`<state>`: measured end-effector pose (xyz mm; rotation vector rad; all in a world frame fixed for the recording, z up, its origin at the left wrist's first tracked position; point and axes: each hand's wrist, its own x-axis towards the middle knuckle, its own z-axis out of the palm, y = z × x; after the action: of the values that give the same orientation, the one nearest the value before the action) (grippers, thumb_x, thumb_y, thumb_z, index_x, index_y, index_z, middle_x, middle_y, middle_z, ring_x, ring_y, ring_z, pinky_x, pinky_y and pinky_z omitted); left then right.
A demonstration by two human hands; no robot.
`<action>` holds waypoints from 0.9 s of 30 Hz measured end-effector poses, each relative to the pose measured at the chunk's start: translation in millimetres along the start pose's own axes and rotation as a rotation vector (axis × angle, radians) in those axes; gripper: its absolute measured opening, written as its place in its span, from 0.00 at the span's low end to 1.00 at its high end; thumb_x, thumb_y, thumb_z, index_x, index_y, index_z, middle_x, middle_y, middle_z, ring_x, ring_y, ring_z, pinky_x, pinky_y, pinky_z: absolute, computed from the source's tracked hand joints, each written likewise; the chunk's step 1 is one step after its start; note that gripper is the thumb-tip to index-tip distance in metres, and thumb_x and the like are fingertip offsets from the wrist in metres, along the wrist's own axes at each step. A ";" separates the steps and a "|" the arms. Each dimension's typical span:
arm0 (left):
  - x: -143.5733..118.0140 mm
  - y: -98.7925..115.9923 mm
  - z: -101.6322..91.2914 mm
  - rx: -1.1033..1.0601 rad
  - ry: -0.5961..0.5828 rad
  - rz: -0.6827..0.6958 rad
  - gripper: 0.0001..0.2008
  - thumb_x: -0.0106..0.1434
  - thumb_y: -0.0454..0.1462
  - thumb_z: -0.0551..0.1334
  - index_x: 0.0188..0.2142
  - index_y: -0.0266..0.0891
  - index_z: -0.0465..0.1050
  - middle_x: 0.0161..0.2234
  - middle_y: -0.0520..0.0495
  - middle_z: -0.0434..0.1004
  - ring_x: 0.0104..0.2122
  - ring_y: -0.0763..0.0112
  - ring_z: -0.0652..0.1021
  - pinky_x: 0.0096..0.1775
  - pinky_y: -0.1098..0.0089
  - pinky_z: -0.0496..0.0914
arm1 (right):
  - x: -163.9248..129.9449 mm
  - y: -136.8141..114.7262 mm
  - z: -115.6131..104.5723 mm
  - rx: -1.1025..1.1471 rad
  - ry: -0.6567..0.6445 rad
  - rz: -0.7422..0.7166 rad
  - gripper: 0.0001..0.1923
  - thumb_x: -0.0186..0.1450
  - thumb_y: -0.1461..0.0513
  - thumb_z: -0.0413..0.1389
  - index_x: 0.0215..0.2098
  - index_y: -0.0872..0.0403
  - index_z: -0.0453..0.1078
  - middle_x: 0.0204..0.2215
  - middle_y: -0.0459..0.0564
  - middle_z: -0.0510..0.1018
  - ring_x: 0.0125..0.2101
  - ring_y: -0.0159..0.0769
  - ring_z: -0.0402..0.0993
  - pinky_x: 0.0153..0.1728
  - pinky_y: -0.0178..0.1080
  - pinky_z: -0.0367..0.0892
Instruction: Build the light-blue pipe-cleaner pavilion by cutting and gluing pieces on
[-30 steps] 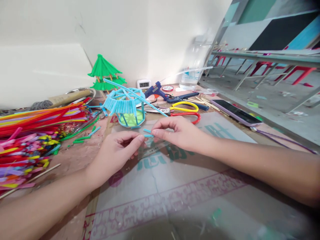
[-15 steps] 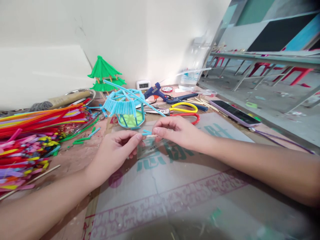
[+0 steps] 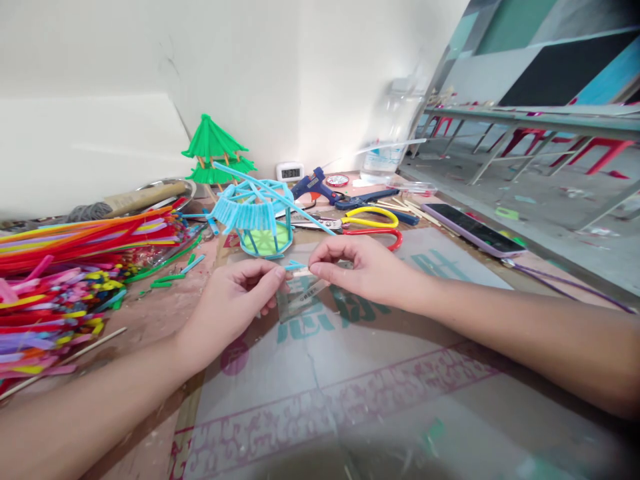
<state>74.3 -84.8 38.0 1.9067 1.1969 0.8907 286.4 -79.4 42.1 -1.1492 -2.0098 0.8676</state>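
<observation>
A small clear plastic bag [image 3: 296, 308] with faint printing hangs between my two hands. My left hand [image 3: 241, 293] pinches its left upper corner between thumb and bent fingers. On the other side, the thumb and forefinger of my right hand [image 3: 357, 268] are pressed together at the bag's upper right edge. Whatever lies inside the bag is too small to make out. Just beyond my fingers lie short light-blue pipe cleaner pieces [image 3: 294, 265]. Behind them stands a light-blue pipe cleaner pavilion frame [image 3: 253, 203] with a yellow-green base, long blue strips resting across its top.
Coloured pipe cleaners [image 3: 75, 247] heap up at left. Behind the frame stands a green tiered roof model [image 3: 215, 140]. Scissors [image 3: 370, 219], a blue glue gun [image 3: 316, 185], pliers [image 3: 373, 197], a small clock [image 3: 290, 171] and a phone [image 3: 473, 228] line the back and right. A printed plastic sheet [image 3: 320, 393] covers the front.
The bag has tilted slightly and shows more of its printed strip near my right fingers. Both hands keep almost the same place. The whole view has shifted a little.
</observation>
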 end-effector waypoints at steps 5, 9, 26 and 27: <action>-2.1 3.1 0.2 0.099 -0.036 0.084 0.16 0.65 0.41 0.57 0.22 0.39 0.71 0.17 0.55 0.68 0.19 0.76 0.69 0.22 0.77 0.63 | -0.1 -9.3 -2.0 -0.107 0.083 -0.139 0.08 0.65 0.60 0.57 0.36 0.56 0.74 0.30 0.47 0.79 0.32 0.33 0.73 0.37 0.36 0.67; -3.6 0.0 2.0 0.101 -0.082 0.130 0.14 0.66 0.41 0.57 0.26 0.39 0.75 0.18 0.56 0.70 0.20 0.77 0.70 0.22 0.78 0.62 | -0.7 -16.1 0.4 -0.138 0.004 -0.128 0.07 0.65 0.61 0.57 0.33 0.55 0.75 0.29 0.46 0.79 0.31 0.32 0.73 0.34 0.34 0.66; -3.7 -5.2 5.6 -0.149 -0.180 -0.095 0.10 0.62 0.44 0.63 0.35 0.39 0.77 0.18 0.56 0.69 0.17 0.78 0.68 0.18 0.79 0.64 | 5.0 -6.4 -8.9 0.017 -0.272 0.104 0.10 0.64 0.56 0.56 0.32 0.55 0.73 0.25 0.43 0.74 0.24 0.27 0.66 0.26 0.32 0.62; -3.9 -5.4 5.6 -0.155 -0.181 -0.094 0.10 0.62 0.44 0.63 0.35 0.39 0.77 0.18 0.56 0.69 0.17 0.78 0.68 0.18 0.79 0.64 | 5.4 -5.5 -9.6 0.022 -0.282 0.105 0.10 0.64 0.56 0.56 0.33 0.55 0.73 0.25 0.43 0.74 0.24 0.27 0.66 0.26 0.32 0.62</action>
<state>75.4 -87.8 29.8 1.7519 1.0682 0.7230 289.4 -74.6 53.0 -1.1830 -2.1707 1.1576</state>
